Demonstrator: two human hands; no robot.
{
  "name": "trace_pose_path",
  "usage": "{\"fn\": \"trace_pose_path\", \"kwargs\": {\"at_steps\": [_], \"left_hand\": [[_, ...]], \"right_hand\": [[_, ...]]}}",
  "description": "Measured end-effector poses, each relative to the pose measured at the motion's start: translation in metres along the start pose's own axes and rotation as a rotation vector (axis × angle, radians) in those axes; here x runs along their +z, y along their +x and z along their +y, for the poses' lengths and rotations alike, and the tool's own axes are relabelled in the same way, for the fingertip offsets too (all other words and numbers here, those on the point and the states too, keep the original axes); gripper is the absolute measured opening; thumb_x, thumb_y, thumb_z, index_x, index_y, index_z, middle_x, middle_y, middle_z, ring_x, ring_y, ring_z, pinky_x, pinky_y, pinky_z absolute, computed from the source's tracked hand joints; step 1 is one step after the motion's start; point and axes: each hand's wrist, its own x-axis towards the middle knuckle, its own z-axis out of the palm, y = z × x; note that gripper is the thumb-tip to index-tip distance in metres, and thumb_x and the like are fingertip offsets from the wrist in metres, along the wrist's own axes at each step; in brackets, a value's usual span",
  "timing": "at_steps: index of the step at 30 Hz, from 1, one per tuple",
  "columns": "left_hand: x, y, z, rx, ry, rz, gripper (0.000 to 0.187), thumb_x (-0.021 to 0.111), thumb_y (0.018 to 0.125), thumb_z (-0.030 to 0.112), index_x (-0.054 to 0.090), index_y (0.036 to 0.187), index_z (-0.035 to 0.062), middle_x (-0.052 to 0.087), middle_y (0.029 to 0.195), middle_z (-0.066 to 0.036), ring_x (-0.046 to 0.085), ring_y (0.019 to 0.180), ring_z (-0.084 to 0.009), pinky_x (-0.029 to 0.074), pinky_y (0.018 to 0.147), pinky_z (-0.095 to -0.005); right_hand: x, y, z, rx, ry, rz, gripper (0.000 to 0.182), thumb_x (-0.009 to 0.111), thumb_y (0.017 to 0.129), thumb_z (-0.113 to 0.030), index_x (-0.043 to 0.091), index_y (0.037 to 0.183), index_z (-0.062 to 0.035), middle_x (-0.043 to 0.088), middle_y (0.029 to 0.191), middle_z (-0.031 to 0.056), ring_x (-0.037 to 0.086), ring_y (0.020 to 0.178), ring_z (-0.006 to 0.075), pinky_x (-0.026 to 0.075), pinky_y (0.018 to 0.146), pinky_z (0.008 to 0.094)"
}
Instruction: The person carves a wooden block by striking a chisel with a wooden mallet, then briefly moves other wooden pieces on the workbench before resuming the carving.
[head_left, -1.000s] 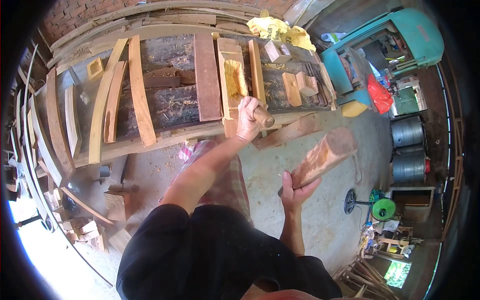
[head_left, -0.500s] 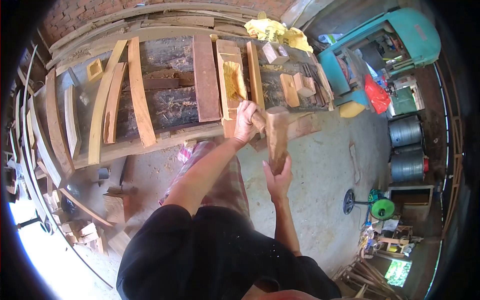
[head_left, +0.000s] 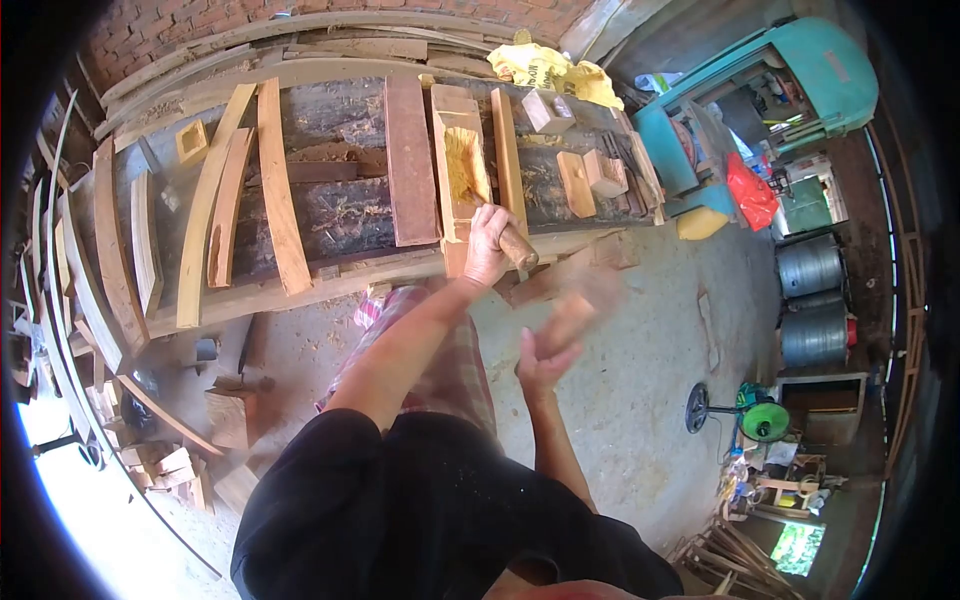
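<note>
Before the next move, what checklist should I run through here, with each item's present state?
1. Left hand wrapped around the wooden tool handle: ok.
2. Right hand gripping the wooden mallet: ok, though the mallet is motion-blurred.
3. Mallet apart from the handle: ok, a gap shows between them.
4. Tool's tip seated in the hollow: cannot tell, contact too small to make out.
5. Block firmly secured: cannot tell.
6. Space beside the block clear: not ok, a reddish-brown board lies close by.
</note>
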Motion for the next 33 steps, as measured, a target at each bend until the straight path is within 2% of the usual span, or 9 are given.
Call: {"fn": "trace_pose_path", "kwargs": {"at_steps": [2,7,11,13,16,18,22,28,33], "left_hand": [[0.001,-0.002,0.000,-0.010,0.013,-0.006,0.030,0.074,0.064,0.001,0.055,0.086,0.0082,0.056,0.090,-0.011,0.056,0.089,-0.0335,0.047,0.077,-0.0413],[0.000,0.000,0.003,-0.023,-0.001,-0.006,0.025,0.072,0.068,0.000,0.056,0.086,0.0079,0.056,0.090,-0.012,0.055,0.089,-0.0325,0.046,0.077,-0.0399],[0.002,0.025,0.009,-0.038,-0.040,0.015,0.017,0.062,0.075,-0.007,0.055,0.079,0.0078,0.057,0.081,-0.010,0.054,0.082,-0.0265,0.044,0.074,-0.0345],[0.019,0.052,-0.013,-0.005,-0.211,0.127,0.019,0.059,0.077,-0.009,0.056,0.077,0.0098,0.057,0.076,-0.005,0.054,0.079,-0.0214,0.044,0.076,-0.0344],[-0.001,0.116,0.004,-0.544,-0.464,0.246,0.014,0.067,0.082,-0.001,0.060,0.086,0.0095,0.064,0.087,0.000,0.055,0.068,-0.0102,0.050,0.060,-0.0284],[-0.005,0.109,0.003,-0.489,-0.345,0.160,0.016,0.070,0.082,0.001,0.060,0.092,0.0095,0.064,0.091,-0.002,0.056,0.072,-0.0118,0.053,0.068,-0.0298],[0.005,0.035,-0.010,0.099,-0.161,-0.022,0.030,0.073,0.070,-0.003,0.061,0.092,0.0119,0.057,0.093,-0.006,0.057,0.087,-0.0210,0.052,0.079,-0.0345],[-0.002,0.010,0.015,0.010,-0.132,-0.112,0.026,0.073,0.067,-0.002,0.059,0.087,0.0077,0.052,0.087,-0.010,0.053,0.085,-0.0299,0.046,0.077,-0.0381],[0.002,0.023,0.020,-0.107,-0.168,-0.041,0.026,0.072,0.066,-0.003,0.058,0.086,0.0073,0.051,0.087,-0.011,0.053,0.086,-0.0311,0.046,0.077,-0.0381]], "right_hand": [[-0.002,0.004,0.003,0.315,-0.289,-0.493,0.067,0.079,0.081,-0.018,0.039,0.128,0.0086,0.063,0.094,0.0209,0.064,0.084,0.0296,0.051,0.078,0.0418],[0.004,0.000,-0.015,0.150,0.008,-0.061,0.063,0.079,0.082,-0.024,0.045,0.128,0.0028,0.064,0.111,0.0250,0.066,0.096,0.0336,0.051,0.080,0.0418],[0.014,0.023,-0.016,0.463,-0.180,-0.478,0.061,0.078,0.083,-0.022,0.044,0.127,0.0047,0.065,0.098,0.0221,0.064,0.088,0.0267,0.050,0.079,0.0392],[0.017,0.039,-0.029,0.439,-0.139,-0.400,0.060,0.077,0.084,-0.021,0.044,0.127,0.0045,0.066,0.096,0.0219,0.064,0.086,0.0258,0.050,0.078,0.0388],[0.009,0.046,-0.048,0.455,-0.061,-0.306,0.057,0.075,0.085,-0.018,0.044,0.128,0.0033,0.065,0.093,0.0176,0.062,0.082,0.0231,0.050,0.077,0.0370],[0.003,0.045,-0.047,0.528,0.059,-0.251,0.055,0.074,0.086,-0.016,0.043,0.127,0.0024,0.062,0.094,0.0130,0.060,0.077,0.0223,0.050,0.075,0.0349],[-0.010,0.044,-0.061,0.662,0.109,-0.283,0.052,0.071,0.086,-0.010,0.039,0.126,-0.0023,0.052,0.094,0.0072,0.054,0.068,0.0122,0.049,0.052,0.0253],[-0.028,0.050,-0.075,0.668,0.091,-0.262,0.051,0.069,0.086,-0.005,0.037,0.125,-0.0028,0.053,0.092,0.0090,0.056,0.063,0.0139,0.049,0.053,0.0272],[-0.032,0.052,-0.060,0.350,-0.034,-0.281,0.052,0.071,0.085,-0.008,0.038,0.126,-0.0016,0.056,0.094,0.0124,0.060,0.071,0.0215,0.051,0.063,0.0341]]}}
